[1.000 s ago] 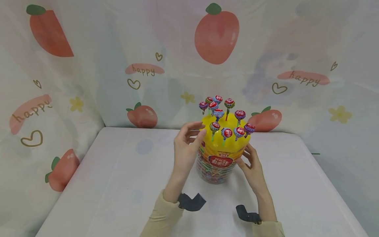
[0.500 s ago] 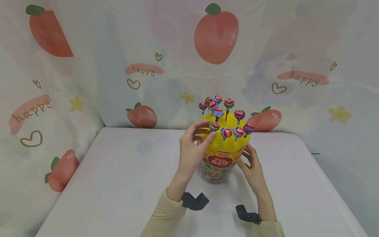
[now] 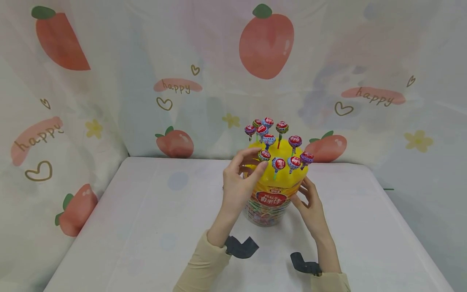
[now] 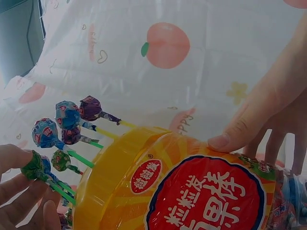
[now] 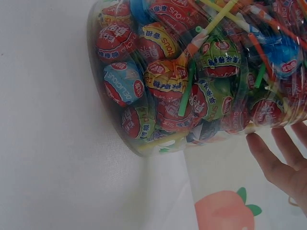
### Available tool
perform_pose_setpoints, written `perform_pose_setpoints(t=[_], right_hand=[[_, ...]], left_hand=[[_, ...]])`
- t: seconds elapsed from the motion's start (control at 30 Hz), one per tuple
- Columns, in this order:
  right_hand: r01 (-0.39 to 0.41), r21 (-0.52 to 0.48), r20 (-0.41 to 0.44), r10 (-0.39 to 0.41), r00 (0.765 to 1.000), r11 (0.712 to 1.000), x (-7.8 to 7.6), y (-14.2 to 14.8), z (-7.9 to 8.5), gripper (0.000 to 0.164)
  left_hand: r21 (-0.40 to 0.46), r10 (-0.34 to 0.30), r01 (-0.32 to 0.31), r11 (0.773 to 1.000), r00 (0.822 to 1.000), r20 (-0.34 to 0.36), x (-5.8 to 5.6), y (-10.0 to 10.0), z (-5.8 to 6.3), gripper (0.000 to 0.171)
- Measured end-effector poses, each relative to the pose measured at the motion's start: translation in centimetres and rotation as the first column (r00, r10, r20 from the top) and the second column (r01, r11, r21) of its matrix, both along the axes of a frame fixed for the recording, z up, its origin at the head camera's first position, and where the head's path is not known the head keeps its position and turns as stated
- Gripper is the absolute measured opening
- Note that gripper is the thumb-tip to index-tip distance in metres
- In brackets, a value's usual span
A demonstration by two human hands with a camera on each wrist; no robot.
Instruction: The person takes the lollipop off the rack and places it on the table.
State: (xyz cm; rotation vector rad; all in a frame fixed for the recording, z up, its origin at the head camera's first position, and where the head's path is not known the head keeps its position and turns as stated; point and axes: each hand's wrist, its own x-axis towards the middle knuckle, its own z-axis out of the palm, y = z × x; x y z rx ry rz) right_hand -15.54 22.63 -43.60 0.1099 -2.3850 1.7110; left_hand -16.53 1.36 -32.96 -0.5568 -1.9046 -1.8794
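A clear jar [image 3: 264, 217] of wrapped lollipops stands upright on the table, with a printed label and a yellow lid [image 3: 282, 178]. Several lollipops stick up out of the lid by their sticks. My left hand [image 3: 238, 182] is at the lid's left front, thumb and index finger around the head of a green-wrapped lollipop [image 4: 32, 165] whose green stick still stands in the lid. My right hand [image 3: 310, 207] holds the jar's right side, with the thumb [image 4: 221, 142] on the label and the other fingers spread round behind.
Close to the left fingers stand a blue-wrapped lollipop [image 3: 279, 163] and a purple one [image 3: 307, 158] further right. The white table [image 3: 153, 227] runs back to a cloth backdrop [image 3: 219, 48] printed with fruit. Black straps [image 3: 241, 247] circle both wrists.
My left hand has moved right, from the lid's left edge to the green-wrapped lollipop, where its thumb and index finger have closed in. The right hand and the jar stay put.
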Motion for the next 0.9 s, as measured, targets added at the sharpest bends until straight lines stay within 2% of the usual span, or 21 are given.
perform_pose_setpoints(t=[0.9], right_hand=[[-0.003, 0.001, 0.009, 0.003, 1.000, 1.000, 0.15, -0.09, 0.26, 0.069]], left_hand=[[-0.022, 0.015, -0.016, 1.000, 0.999, -0.031, 0.00, 0.02, 0.04, 0.029]])
